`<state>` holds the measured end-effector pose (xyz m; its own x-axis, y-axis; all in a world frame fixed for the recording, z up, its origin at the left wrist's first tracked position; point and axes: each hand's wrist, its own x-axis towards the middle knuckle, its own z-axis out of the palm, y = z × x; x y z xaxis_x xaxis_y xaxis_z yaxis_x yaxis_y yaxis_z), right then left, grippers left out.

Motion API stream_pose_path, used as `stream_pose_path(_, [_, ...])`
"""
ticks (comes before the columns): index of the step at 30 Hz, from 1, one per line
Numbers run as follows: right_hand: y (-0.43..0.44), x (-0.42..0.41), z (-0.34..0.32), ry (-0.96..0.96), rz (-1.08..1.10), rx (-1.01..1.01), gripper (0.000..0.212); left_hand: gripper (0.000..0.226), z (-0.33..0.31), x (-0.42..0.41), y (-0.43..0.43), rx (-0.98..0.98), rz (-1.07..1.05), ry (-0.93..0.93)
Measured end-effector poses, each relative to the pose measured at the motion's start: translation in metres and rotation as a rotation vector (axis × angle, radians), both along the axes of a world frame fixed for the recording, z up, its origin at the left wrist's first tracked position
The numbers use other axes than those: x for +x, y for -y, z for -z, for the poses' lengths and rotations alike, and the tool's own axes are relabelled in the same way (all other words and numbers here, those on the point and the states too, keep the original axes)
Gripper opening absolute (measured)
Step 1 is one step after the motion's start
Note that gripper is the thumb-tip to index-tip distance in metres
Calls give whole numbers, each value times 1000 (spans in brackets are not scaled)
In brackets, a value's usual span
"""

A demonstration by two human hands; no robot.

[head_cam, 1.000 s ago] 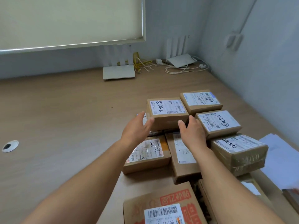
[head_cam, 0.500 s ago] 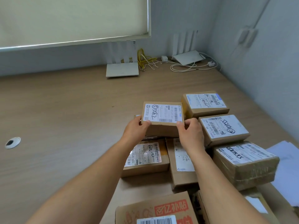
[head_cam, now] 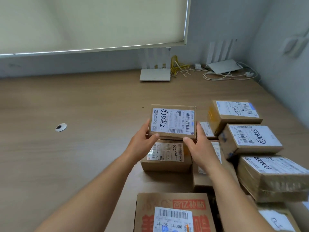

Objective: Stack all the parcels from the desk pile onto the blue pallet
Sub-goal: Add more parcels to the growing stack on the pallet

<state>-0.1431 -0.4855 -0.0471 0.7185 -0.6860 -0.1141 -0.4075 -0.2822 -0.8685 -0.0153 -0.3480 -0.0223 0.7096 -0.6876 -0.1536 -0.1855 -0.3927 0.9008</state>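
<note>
A small brown parcel [head_cam: 173, 122] with a white label is held up above the pile, tilted toward me. My left hand [head_cam: 143, 141] grips its left side and my right hand [head_cam: 198, 144] grips its right side. Below it lies another labelled parcel [head_cam: 167, 158] on the wooden desk [head_cam: 83, 148]. More brown parcels sit to the right: one at the back [head_cam: 234, 114], one in the middle [head_cam: 250, 139] and a taped one [head_cam: 272, 176] nearer me. A large box with red print [head_cam: 173, 213] is at the bottom edge. No blue pallet is in view.
Two white routers [head_cam: 155, 75] [head_cam: 224, 65] with yellow and white cables [head_cam: 229, 75] stand at the desk's back edge. A round cable hole [head_cam: 61, 127] is at the left. A wall [head_cam: 284, 72] borders the desk on the right, and a window blind [head_cam: 83, 22] hangs behind.
Both hands closed on the small parcel, lifted it off the pile and drew it toward me and leftward. A flat parcel beneath it is now uncovered.
</note>
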Motion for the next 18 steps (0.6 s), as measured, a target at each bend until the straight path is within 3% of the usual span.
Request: stream_pose_path(18, [-183,41,-5,105,-328,-63,79,61,1,-11,-215,-64,-382,85])
